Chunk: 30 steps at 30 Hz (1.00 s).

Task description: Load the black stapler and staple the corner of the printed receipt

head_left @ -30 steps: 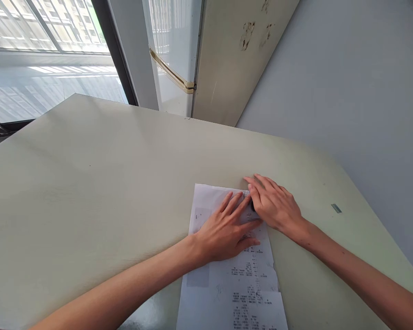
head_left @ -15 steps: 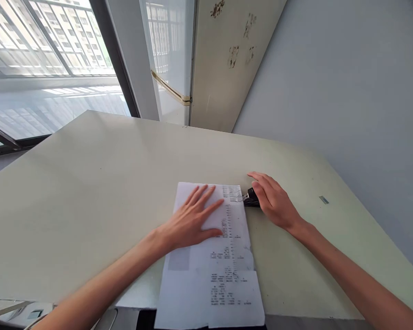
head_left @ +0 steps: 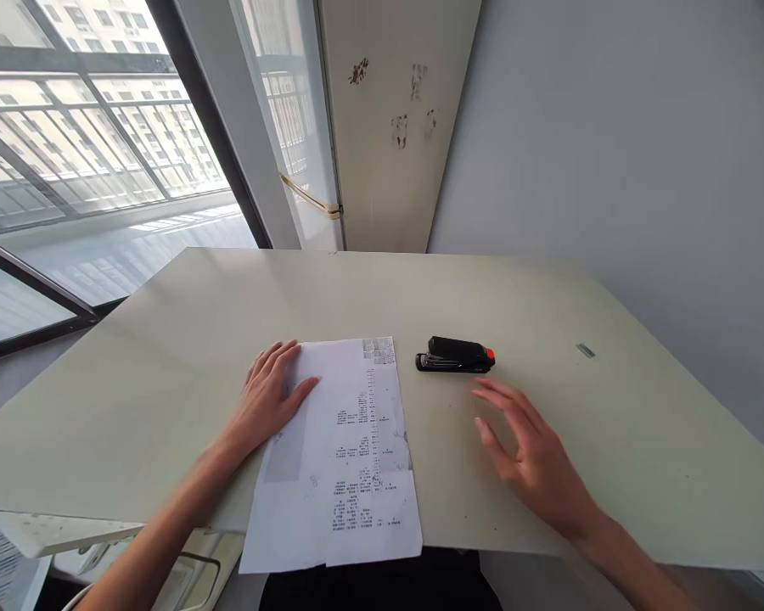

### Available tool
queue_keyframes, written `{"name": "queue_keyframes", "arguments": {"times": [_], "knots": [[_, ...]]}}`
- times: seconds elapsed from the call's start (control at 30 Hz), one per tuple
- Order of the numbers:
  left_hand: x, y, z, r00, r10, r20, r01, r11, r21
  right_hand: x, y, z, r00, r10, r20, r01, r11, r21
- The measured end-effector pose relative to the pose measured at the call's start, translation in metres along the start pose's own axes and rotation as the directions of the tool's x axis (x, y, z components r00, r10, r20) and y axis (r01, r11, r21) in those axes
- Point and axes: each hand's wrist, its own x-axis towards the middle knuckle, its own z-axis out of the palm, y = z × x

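Note:
Printed white sheets [head_left: 350, 407] lie on the pale table, their near end hanging over its front edge. My left hand [head_left: 271, 395] rests on their upper left edge, fingers apart, with nothing gripped. To the right of the sheets lies a black stapler [head_left: 455, 355] with a red end, apart from the paper. My right hand [head_left: 525, 450] is just below and to the right of the stapler, fingers spread and holding nothing.
A small grey strip [head_left: 585, 350] lies on the right of the table [head_left: 229, 305]. Behind stands a fridge [head_left: 388, 187] beside a window. White items [head_left: 191, 573] are below the front left edge.
The sheets and my left hand have moved left, and that hand now lies at the paper's edge. My right hand has left the stapler and come nearer. The stapler is clear of the paper.

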Motion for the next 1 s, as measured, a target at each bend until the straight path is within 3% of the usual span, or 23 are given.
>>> {"name": "queue_keyframes", "arguments": {"times": [0.13,0.23,0.3,0.4,0.53,0.77,0.9,1.0], "knots": [[0.000,0.015,-0.009,0.989,-0.143,-0.024,0.141,0.987,-0.079,-0.007,-0.006,0.009,0.994,-0.056,0.094,0.046,0.993,0.107],[-0.003,0.027,-0.018,0.947,-0.322,0.001,0.316,0.929,-0.193,-0.010,-0.015,0.012,0.986,-0.103,0.131,0.082,0.984,0.159],[-0.009,0.037,-0.024,0.931,-0.364,0.038,0.357,0.879,-0.315,-0.011,-0.022,0.012,0.979,-0.116,0.165,0.081,0.976,0.204],[-0.020,0.053,-0.032,0.946,-0.323,0.037,0.302,0.829,-0.471,-0.013,-0.030,0.009,0.973,-0.102,0.207,0.038,0.955,0.294],[-0.024,0.076,-0.040,0.945,-0.324,-0.051,0.228,0.761,-0.608,-0.014,-0.038,0.008,0.977,0.043,0.211,-0.132,0.894,0.428],[0.008,0.122,-0.056,0.973,-0.189,-0.135,0.009,0.613,-0.790,-0.006,-0.048,-0.002,0.963,0.186,0.194,-0.268,0.723,0.637],[0.039,0.151,-0.042,0.995,-0.071,-0.074,-0.030,0.487,-0.873,-0.006,-0.040,-0.019,0.926,0.273,0.262,-0.378,0.676,0.633],[0.070,0.168,-0.014,0.998,0.058,-0.030,-0.053,0.443,-0.895,-0.001,-0.014,-0.043,0.899,0.398,0.183,-0.422,0.677,0.603]]}}
